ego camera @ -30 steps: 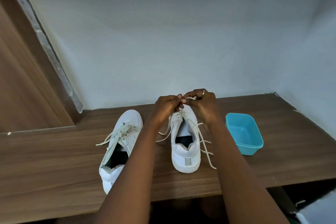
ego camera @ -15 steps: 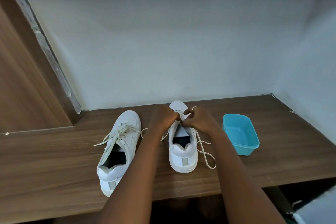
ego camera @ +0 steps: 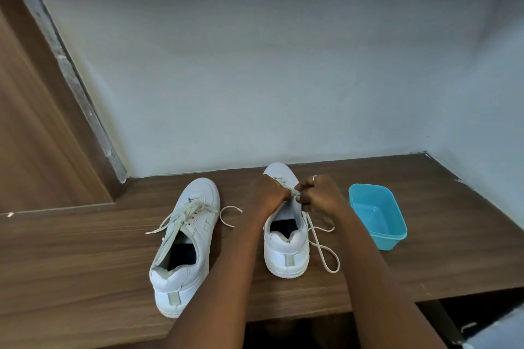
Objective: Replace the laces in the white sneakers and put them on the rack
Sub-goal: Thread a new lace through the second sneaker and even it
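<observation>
Two white sneakers stand on the wooden shelf [ego camera: 85,258], heels toward me. The left sneaker [ego camera: 185,246] has loose pale laces spilling over its left side. Over the lace area of the right sneaker [ego camera: 285,249], my left hand [ego camera: 268,194] and my right hand [ego camera: 320,195] meet, each pinching the white lace [ego camera: 323,249] at the eyelets. The lace's free ends trail onto the shelf, one loop to the right of the shoe and one to its left. The eyelets under my fingers are hidden.
A turquoise plastic tub [ego camera: 377,218] stands just right of the right sneaker. A white wall closes the back and right. A wooden panel rises at the left. The shelf's front edge runs close below the shoes' heels.
Both hands came down from above the right sneaker's toe toward its tongue, still pinching the lace. The lace's loose loops shifted on the shelf. The view tilted slightly.
</observation>
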Motion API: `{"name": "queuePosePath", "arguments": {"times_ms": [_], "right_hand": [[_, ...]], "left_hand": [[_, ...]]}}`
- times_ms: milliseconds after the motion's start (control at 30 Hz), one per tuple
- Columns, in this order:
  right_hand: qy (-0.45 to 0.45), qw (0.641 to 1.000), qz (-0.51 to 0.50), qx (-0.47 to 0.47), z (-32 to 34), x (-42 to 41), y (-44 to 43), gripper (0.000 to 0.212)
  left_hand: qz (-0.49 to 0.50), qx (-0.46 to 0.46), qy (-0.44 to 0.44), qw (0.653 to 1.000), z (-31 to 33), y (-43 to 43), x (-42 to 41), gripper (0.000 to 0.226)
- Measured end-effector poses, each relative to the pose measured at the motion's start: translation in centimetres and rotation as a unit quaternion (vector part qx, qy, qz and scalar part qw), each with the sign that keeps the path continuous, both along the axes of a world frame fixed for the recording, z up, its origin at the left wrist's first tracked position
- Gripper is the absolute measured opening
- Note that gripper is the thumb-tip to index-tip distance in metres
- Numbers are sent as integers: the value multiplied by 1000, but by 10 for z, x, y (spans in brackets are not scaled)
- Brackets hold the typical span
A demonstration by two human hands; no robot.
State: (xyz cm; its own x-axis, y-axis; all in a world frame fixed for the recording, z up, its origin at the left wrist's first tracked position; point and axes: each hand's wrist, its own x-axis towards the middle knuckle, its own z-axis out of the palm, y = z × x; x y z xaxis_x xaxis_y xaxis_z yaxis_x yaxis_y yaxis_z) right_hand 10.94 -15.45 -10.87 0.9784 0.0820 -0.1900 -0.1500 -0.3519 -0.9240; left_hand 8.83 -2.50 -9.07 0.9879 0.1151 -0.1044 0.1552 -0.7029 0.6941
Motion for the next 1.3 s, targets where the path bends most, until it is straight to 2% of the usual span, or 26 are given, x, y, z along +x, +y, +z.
{"name": "queuePosePath", "arguments": {"times_ms": [200, 267, 333, 433, 533, 733, 833, 900, 1000, 1033, 1133, 1233, 1267, 1300], "right_hand": [[45, 995, 7, 92, 2, -1, -2, 13], [61, 991, -3, 116, 3, -2, -2, 18], [71, 990, -19, 119, 2, -2, -1, 25], [97, 985, -52, 131, -3, -1, 3, 25], [120, 982, -70, 126, -5, 1, 7, 29], [87, 974, -148, 145, 1, 3, 1, 28], [91, 943, -224, 230, 9, 0, -9, 25], [99, 899, -274, 328, 17, -1, -15, 28], [70, 850, -352, 387, 22, -2, -26, 29], [55, 843, -372, 385, 22, -3, -30, 29], [-15, 858, -421, 293, 22, -7, -42, 21], [-99, 811, -524, 240, 26, -4, -46, 12], [-120, 825, -523, 175, 29, -1, -46, 13], [-126, 867, -470, 108, 31, 0, -42, 15]], "left_hand": [[5, -9, -7, 1000, -8, -2, 3, 42], [1, -2, -8, 1000, -8, -2, 4, 41], [-4, 6, -12, 1000, -10, -3, 4, 38], [-5, -1, -20, 1000, -14, -1, 5, 29], [0, -26, -38, 999, -15, 4, 6, 15], [-6, -74, -35, 997, -16, 15, 10, 17], [-2, -94, -40, 995, -15, 20, 10, 21], [-6, -91, -42, 995, -16, 22, 10, 24], [-7, -91, -43, 995, -18, 25, 9, 24], [-7, -93, -44, 995, -18, 26, 10, 23], [3, -87, -46, 995, -17, 30, 10, 21], [17, -62, -55, 996, -17, 36, 12, 24], [20, -59, -57, 996, -18, 38, 12, 24], [21, -56, -59, 996, -18, 39, 13, 25]]}}
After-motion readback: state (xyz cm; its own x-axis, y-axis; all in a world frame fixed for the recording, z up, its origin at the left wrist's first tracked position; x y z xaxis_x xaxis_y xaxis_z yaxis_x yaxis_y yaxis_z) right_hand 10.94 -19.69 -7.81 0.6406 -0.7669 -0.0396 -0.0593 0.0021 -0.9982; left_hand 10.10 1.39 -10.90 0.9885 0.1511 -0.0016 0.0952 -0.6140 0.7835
